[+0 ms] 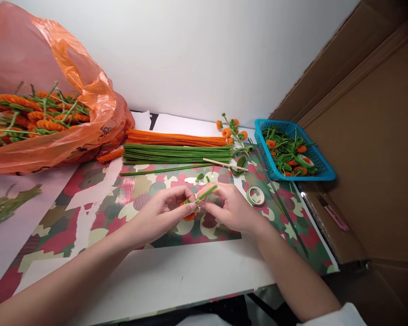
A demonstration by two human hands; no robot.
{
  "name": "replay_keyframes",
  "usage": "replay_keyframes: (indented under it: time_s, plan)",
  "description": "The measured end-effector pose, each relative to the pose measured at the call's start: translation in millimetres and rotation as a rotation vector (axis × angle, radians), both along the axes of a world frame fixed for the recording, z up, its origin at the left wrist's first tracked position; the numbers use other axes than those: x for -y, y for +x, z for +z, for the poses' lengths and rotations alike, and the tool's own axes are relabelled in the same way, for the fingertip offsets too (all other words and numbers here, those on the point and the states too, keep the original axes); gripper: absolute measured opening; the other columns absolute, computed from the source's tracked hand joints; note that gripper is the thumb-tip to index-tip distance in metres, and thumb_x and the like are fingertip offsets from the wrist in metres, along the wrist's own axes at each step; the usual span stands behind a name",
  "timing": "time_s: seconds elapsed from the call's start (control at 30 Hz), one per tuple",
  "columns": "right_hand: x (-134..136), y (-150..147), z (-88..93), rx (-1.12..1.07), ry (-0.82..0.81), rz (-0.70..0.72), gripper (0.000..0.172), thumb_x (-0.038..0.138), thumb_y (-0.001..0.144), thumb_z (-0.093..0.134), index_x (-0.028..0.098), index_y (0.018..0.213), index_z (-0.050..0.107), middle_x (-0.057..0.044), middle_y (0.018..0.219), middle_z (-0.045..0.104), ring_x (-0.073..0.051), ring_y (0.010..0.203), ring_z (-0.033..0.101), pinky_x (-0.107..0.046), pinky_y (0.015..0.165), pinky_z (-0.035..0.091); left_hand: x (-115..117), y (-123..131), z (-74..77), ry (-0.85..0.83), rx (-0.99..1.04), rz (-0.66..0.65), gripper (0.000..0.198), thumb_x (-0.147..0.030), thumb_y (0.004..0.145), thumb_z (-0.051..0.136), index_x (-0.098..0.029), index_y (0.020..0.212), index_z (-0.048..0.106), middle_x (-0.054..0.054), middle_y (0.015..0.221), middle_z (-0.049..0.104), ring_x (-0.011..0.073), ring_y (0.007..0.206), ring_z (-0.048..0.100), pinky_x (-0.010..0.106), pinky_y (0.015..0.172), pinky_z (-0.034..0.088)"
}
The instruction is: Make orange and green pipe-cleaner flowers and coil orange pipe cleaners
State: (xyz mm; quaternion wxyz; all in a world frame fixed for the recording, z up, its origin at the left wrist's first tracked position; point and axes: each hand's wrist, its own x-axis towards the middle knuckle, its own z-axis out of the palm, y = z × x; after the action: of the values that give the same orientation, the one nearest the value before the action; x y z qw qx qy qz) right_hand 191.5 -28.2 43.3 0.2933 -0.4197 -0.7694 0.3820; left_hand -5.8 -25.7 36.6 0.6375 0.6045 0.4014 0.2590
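Observation:
Between my hands is a small orange pipe-cleaner flower (189,216) with a green pipe-cleaner stem (208,192) that points up and to the right. My left hand (172,206) pinches the flower near the base of the stem, its thumb pressed on the green part. Close against it, my right hand (226,206) has thumb and fingers closed on the stem side; the fingertips partly cover what they grip. Behind the hands lie a bundle of green pipe cleaners (177,154) and a bundle of orange ones (177,137). A roll of pale green tape (256,196) sits right of my right hand.
At left, an orange plastic bag (98,108) holds several orange and green pieces. A blue basket (282,175) with more stands at right, near cardboard (377,136). A wooden stick (224,164), a finished flower sprig (227,132), thin dark rods (289,222) and a pink-handled tool (336,217) lie around.

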Motion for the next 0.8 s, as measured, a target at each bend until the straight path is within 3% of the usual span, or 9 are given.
replay_keyframes:
  time_s: [0.13, 0.23, 0.37, 0.5, 0.57, 0.67, 0.8]
  plan:
    - [1.4, 2.6, 1.4, -0.077, -0.220, -0.020, 0.008, 0.024, 0.086, 0.060, 0.019, 0.088, 0.065, -0.003, 0.090, 0.069, -0.018, 0.085, 0.066, -0.030, 0.074, 0.052, 3.3, 0.6, -1.0, 0.132, -0.021, 0.036, 0.019, -0.034, 0.090, 0.051, -0.019, 0.079, 0.054, -0.005, 0.065, 0.048, 0.0066, 0.051, 0.034, 0.019, 0.044, 0.026]
    - [2.5, 4.6, 4.1, -0.068, -0.265, -0.005, 0.010, 0.025, 0.086, 0.060, 0.018, 0.089, 0.066, -0.003, 0.092, 0.070, -0.018, 0.086, 0.067, -0.031, 0.075, 0.052, 5.7, 1.8, -2.2, 0.232, -0.084, 0.065, 0.017, -0.031, 0.090, 0.051, -0.019, 0.078, 0.054, -0.004, 0.066, 0.049, 0.0077, 0.054, 0.038, 0.019, 0.046, 0.029]
    - [-0.3, 6.2, 1.8, 0.011, -0.018, -0.014, 0.013, 0.012, 0.084, 0.056, 0.018, 0.090, 0.065, -0.003, 0.086, 0.068, -0.016, 0.080, 0.063, -0.029, 0.071, 0.050, 6.4, 3.0, -2.3, 0.254, -0.114, 0.040, 0.018, -0.031, 0.090, 0.051, -0.019, 0.077, 0.055, -0.003, 0.067, 0.050, 0.0092, 0.057, 0.041, 0.020, 0.049, 0.031]
    - [-7.1, 7.4, -9.7, 0.028, 0.414, 0.111, 0.014, 0.012, 0.087, 0.053, 0.019, 0.092, 0.064, -0.004, 0.085, 0.065, -0.017, 0.084, 0.058, -0.036, 0.083, 0.045, 2.8, 1.2, 0.8, 0.017, -0.014, -0.063, 0.020, -0.035, 0.088, 0.054, -0.019, 0.077, 0.053, -0.005, 0.063, 0.045, 0.0086, 0.055, 0.035, 0.020, 0.049, 0.027]
    - [-9.1, 7.2, -14.4, 0.017, 0.555, 0.126, 0.016, 0.017, 0.092, 0.048, 0.020, 0.092, 0.064, -0.005, 0.086, 0.065, -0.018, 0.086, 0.056, -0.038, 0.085, 0.043, 0.3, -1.1, 1.4, -0.124, 0.050, -0.094, 0.021, -0.035, 0.086, 0.057, -0.019, 0.075, 0.051, -0.005, 0.063, 0.044, 0.0088, 0.056, 0.034, 0.021, 0.050, 0.026]
    - [-8.1, 5.7, -16.3, 0.017, 0.652, 0.079, 0.025, 0.018, 0.095, 0.042, 0.022, 0.090, 0.065, -0.005, 0.087, 0.064, -0.018, 0.089, 0.055, -0.037, 0.085, 0.041, -2.1, -4.9, -0.7, -0.295, 0.109, -0.158, 0.021, -0.034, 0.083, 0.059, -0.018, 0.072, 0.050, -0.003, 0.065, 0.046, 0.0102, 0.059, 0.036, 0.022, 0.052, 0.028]
    - [-4.7, 4.5, -14.4, 0.030, 0.617, 0.011, 0.030, 0.018, 0.093, 0.042, 0.025, 0.086, 0.070, -0.004, 0.083, 0.061, -0.019, 0.086, 0.055, -0.037, 0.082, 0.043, -1.5, -6.9, -4.3, -0.376, 0.099, -0.181, 0.020, -0.034, 0.081, 0.060, -0.019, 0.070, 0.051, -0.003, 0.064, 0.044, 0.0112, 0.059, 0.035, 0.024, 0.053, 0.029]
